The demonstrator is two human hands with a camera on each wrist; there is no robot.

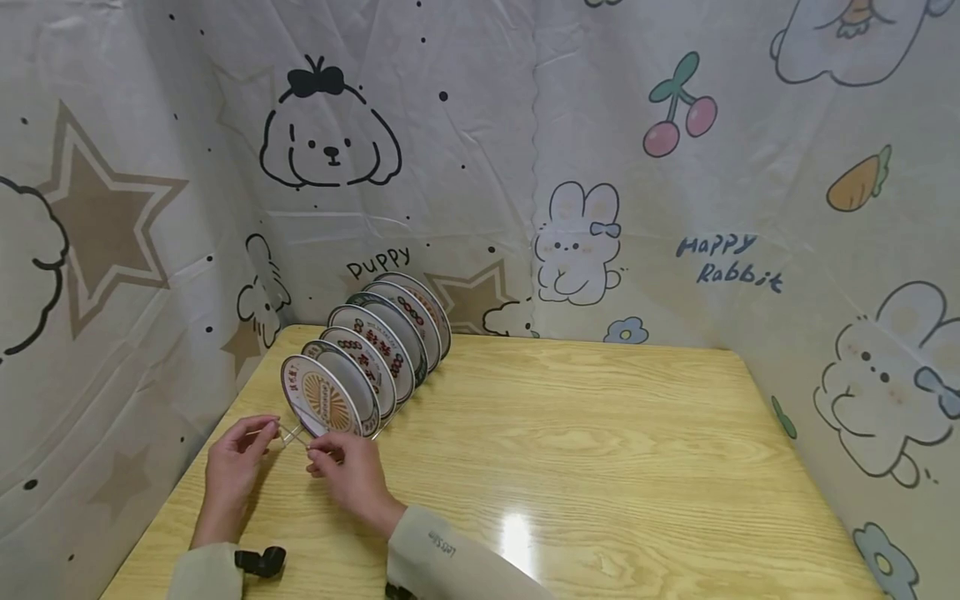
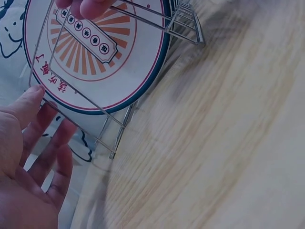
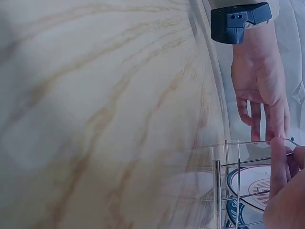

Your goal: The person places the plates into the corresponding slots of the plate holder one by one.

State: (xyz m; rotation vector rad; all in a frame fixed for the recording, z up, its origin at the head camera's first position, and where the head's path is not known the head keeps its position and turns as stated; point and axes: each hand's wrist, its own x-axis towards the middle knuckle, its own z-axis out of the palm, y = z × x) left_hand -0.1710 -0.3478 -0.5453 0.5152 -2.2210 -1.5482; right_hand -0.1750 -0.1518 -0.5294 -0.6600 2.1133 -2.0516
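Note:
A metal wire dish rack (image 2: 116, 141) holds several round plates on edge in a row, at the left of the table. The nearest plate (image 1: 321, 392) has an orange sunburst print, red characters and a dark rim. My left hand (image 1: 234, 467) pinches the near end of the rack's wire between thumb and index finger, its other fingers spread loosely below in the left wrist view. Opposite it, my right hand (image 1: 352, 477) pinches the wire on the right side of the same end. In the right wrist view, plates (image 3: 255, 183) show behind the rack's bars.
The wood-grain table (image 1: 600, 450) stretches to the right of the rack. A printed cloth (image 1: 480, 150) with cartoon animals hangs around the back and sides, close behind the farthest plate. Both wrists wear black camera mounts (image 1: 260, 562) over light sleeves.

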